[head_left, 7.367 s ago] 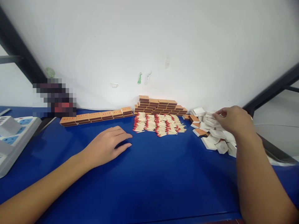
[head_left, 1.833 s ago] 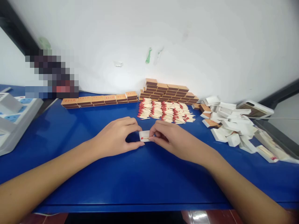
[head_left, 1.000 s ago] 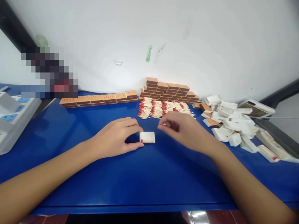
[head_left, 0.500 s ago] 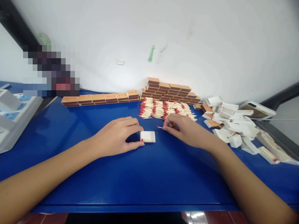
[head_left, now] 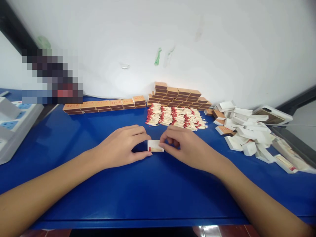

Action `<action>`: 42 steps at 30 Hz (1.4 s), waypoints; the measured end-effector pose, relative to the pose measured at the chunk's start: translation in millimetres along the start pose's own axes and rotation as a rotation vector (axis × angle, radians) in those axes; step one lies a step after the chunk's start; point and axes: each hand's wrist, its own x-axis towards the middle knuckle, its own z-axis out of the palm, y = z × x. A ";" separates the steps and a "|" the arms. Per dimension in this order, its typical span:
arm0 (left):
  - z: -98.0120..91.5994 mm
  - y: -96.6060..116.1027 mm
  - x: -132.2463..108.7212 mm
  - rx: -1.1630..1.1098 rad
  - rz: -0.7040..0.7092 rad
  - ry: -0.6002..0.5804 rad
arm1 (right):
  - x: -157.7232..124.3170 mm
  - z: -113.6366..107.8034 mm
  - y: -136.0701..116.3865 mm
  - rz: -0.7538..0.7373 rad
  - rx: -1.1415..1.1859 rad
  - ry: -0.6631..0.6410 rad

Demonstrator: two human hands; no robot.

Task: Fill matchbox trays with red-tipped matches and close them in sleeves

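Note:
In the head view, my left hand steadies a small white matchbox tray by its left end, thumb and fingers closed at its corners. Some matches lie along the tray's near side, red heads to the left. My right hand is at the tray's right end, its thumb and index finger pinched over the inside. The match it carried is mostly hidden by the fingertips and tray. Just beyond my right hand spreads a heap of loose red-headed matches in rough rows.
Closed brown matchboxes are stacked against the wall, with a lower row of boxes to their left. Empty white trays pile up at right, near a phone. A power strip stands at left on the blue table.
My right hand has moved left and slightly toward me, bringing the match from beside the tray to its right end. My left hand keeps its hold on the tray.

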 end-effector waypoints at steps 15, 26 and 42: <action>-0.4 -0.3 -0.9 -0.009 -0.049 -0.021 | 21.8 6.2 47.2 0.101 -0.233 0.229; -1.3 0.1 0.4 -0.025 -0.060 -0.034 | 30.6 8.0 45.9 0.169 -0.220 0.173; 1.0 -2.6 -2.9 0.021 0.021 0.012 | 25.8 7.5 47.1 0.098 -0.221 0.106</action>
